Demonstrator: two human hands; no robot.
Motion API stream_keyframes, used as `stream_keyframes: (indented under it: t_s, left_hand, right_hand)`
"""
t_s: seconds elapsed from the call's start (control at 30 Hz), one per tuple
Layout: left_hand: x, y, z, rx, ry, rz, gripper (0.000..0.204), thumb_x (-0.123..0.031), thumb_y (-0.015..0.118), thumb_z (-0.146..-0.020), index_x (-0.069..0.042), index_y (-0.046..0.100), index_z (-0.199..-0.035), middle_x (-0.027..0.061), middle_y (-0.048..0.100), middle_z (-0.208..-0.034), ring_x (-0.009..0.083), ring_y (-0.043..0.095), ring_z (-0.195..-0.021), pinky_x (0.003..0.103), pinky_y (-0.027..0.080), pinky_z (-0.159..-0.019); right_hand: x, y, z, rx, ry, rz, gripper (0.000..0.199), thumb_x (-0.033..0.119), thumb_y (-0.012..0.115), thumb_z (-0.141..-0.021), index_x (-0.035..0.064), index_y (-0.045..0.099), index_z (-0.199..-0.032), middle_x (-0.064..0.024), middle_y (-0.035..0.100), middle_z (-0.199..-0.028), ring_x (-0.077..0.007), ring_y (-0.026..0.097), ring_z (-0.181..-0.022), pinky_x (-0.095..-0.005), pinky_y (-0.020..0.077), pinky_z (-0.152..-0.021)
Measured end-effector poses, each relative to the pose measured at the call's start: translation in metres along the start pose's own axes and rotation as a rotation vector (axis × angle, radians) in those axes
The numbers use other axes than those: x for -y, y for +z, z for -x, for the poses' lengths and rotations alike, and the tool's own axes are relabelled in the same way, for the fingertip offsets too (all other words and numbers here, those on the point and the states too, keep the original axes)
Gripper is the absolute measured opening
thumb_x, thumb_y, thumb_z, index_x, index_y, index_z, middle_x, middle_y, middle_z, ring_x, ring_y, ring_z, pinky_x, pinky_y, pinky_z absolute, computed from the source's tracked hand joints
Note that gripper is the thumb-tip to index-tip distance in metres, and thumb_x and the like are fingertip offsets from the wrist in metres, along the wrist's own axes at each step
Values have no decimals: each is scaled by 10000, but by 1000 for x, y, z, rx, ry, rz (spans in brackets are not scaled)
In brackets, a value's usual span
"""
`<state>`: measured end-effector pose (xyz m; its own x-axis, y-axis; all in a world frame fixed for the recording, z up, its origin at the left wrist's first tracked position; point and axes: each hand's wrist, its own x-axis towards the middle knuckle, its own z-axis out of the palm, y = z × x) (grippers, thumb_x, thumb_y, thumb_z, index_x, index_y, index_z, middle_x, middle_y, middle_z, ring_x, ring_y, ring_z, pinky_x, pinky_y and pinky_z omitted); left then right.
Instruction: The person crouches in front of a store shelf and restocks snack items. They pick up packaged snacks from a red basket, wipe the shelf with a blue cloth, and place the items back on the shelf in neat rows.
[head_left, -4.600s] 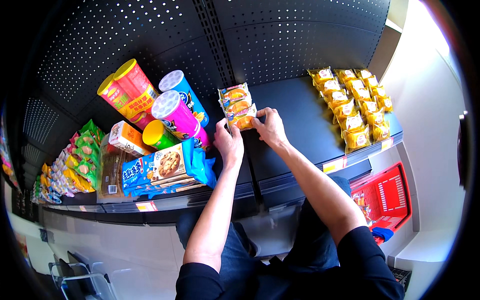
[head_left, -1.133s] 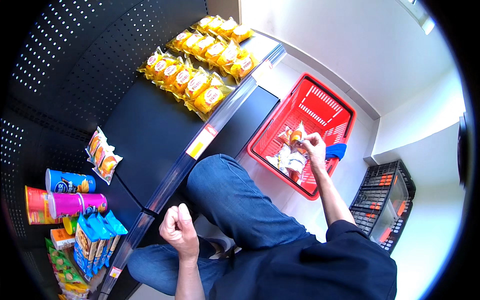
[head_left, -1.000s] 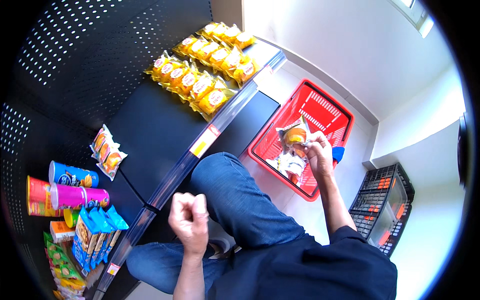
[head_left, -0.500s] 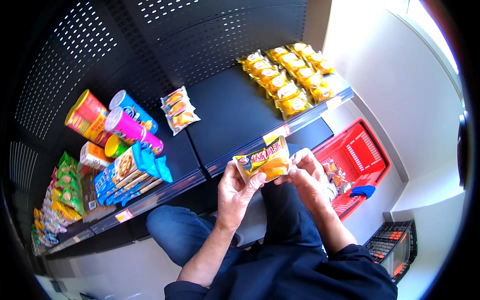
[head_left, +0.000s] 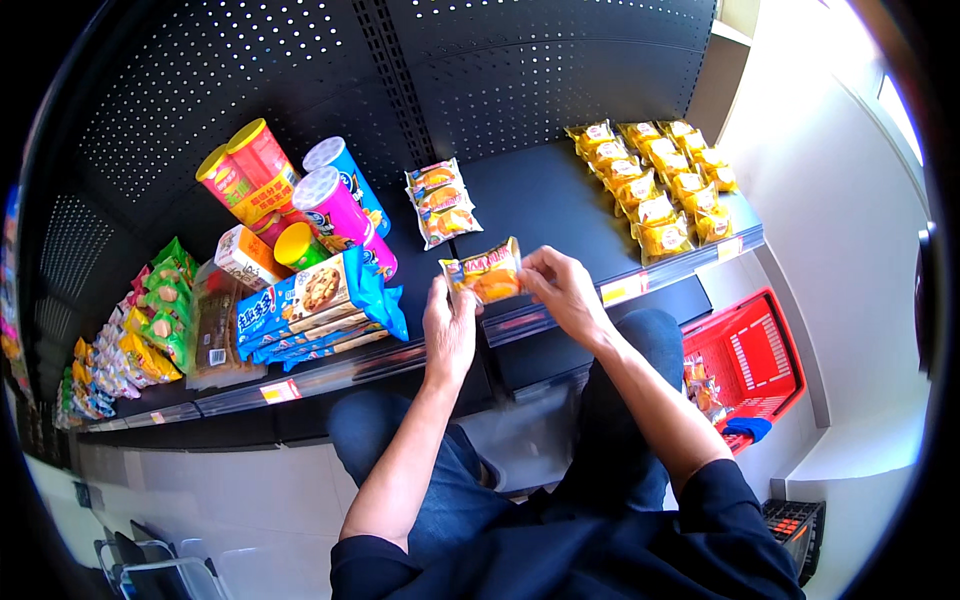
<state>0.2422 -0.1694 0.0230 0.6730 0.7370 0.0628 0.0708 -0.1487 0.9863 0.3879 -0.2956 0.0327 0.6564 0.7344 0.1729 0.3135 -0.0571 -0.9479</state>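
Note:
A yellow packaged snack cake point(head_left: 489, 273) is held up between my two hands, just above the front edge of the black shelf point(head_left: 530, 205). My left hand point(head_left: 450, 322) grips its left end with the thumb in front. The fingers of my right hand point(head_left: 562, 284) pinch the packet's right end. Right behind it on the shelf lies a short row of white-and-orange cake packets point(head_left: 441, 205). Farther right stand several rows of yellow wrapped cakes point(head_left: 655, 190).
Left on the shelf are blue cookie bags point(head_left: 300, 310), snack canisters point(head_left: 325, 195), a small box point(head_left: 247, 257) and green snack bags point(head_left: 168, 300). A red basket point(head_left: 780, 345) with packets inside sits on the floor at right. A black crate point(head_left: 797, 530) stands nearer.
Both hands have carried the cake packet forward and left, from in front of the shelf edge to beside the white-and-orange row. The view has shifted too.

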Motion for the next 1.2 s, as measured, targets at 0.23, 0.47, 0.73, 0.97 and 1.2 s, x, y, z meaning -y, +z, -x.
stream_keyframes:
  t_s: [0.23,0.47,0.73,0.97,1.2]
  left_hand:
    - [55,-6,-65,-272,87,77,376,-50,626,-981,14,473,-1319,160,683,-1056,201,674,-954,341,542,-871]
    - [60,0,-82,-342,153,-40,289,-44,607,-990,25,518,-1257,171,671,-1125,230,676,-1023,365,529,-923]
    - [57,-1,-84,-388,164,-358,387,-96,682,-945,-8,541,-1294,183,567,-1119,309,551,-1114,447,423,-1010]
    - [76,-6,-96,-426,137,-381,333,-41,641,-953,19,564,-1272,189,687,-977,241,692,-885,400,546,-815]
    - [67,-1,-96,-404,192,-301,320,-47,606,-967,15,574,-1279,194,663,-1059,291,666,-943,428,524,-873]
  right_hand:
    - [-39,38,-72,-37,-4,173,192,185,664,-900,-6,657,-912,-167,714,-812,-284,711,-759,-381,549,-708]
    - [-56,55,-93,-94,50,228,155,176,638,-905,22,650,-920,-161,715,-866,-322,706,-836,-410,550,-755]
    - [-63,55,-99,-137,-7,330,175,137,679,-887,28,628,-1014,-180,700,-1006,-327,693,-877,-409,551,-792]
    - [-61,62,-102,-134,-11,172,217,123,686,-893,10,607,-1060,-184,710,-1032,-333,703,-886,-407,556,-818]
    - [-54,65,-100,-125,33,144,181,49,663,-916,-30,639,-1076,-160,738,-967,-230,728,-864,-347,580,-776]
